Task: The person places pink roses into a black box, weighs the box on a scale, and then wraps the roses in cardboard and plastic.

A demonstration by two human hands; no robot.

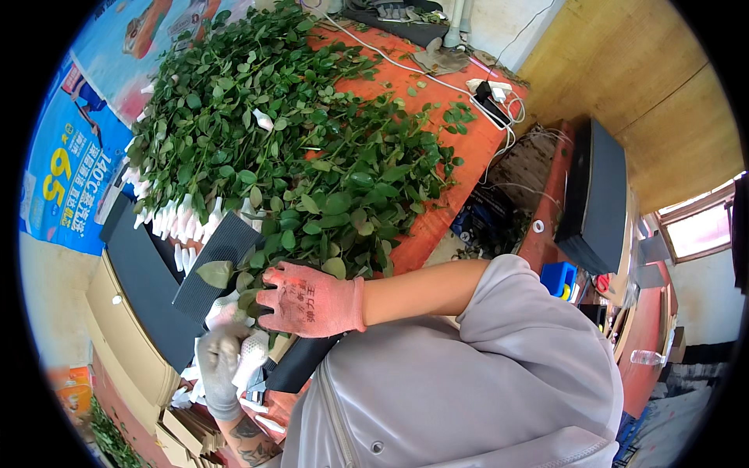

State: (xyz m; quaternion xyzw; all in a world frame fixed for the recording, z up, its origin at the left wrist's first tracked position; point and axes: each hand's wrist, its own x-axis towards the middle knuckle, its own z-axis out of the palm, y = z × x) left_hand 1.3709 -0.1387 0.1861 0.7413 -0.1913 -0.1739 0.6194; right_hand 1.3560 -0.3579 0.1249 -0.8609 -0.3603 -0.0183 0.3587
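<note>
My right hand (310,301), in a pink knit glove printed with writing, is closed around leafy green rose stems (248,298). Close below it is my left hand (219,362) in a grey-white glove, its fingers blurred. A white foam-net sleeve (253,357) lies against the left hand; whether the fingers grip it cannot be made out. Another netted flower head (223,310) shows between the hands. A black corrugated sheet (216,263) slants beside them. Beyond is a large heap of leafy stems (281,140), with several white-netted heads (184,219) along its left side.
The heap lies on an orange-red tabletop (421,245). A power strip (497,111) with white cables sits at its far right corner. Dark boards (146,275) border the left side. On the right are a stack of black sheets (594,199), a blue box (557,278) and red-handled scissors (603,283).
</note>
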